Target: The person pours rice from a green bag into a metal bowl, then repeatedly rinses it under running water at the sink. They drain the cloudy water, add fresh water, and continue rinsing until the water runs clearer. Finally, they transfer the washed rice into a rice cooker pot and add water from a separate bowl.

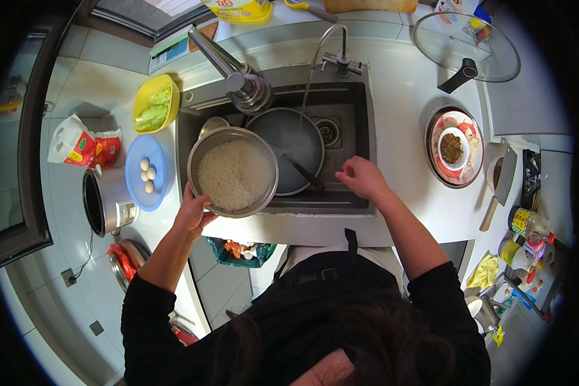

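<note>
My left hand [191, 214] grips the rim of a stainless steel bowl [274, 193], thumb on top and fingers below. White rice grains [234, 176] fill much of the bowl, which is held over the left front of the dark sink [352, 202]. Over the sink's right front part, my right hand [364, 177] has loosely curled fingers with nothing visible in them. Partly behind the bowl, a dark wok [289, 137] sits in the sink with a dark-handled utensil [306, 174] across it. A thin stream of water runs into it from the slim curved faucet [342, 43].
A larger faucet [243, 87] rises behind the bowl. To the left are a yellow basket with lettuce [154, 108], several eggs [147, 174] on a blue plate [147, 202] and a rice cooker [111, 200]. To the right are stacked dishes [456, 144], a cleaver [499, 188] and a glass lid [468, 46].
</note>
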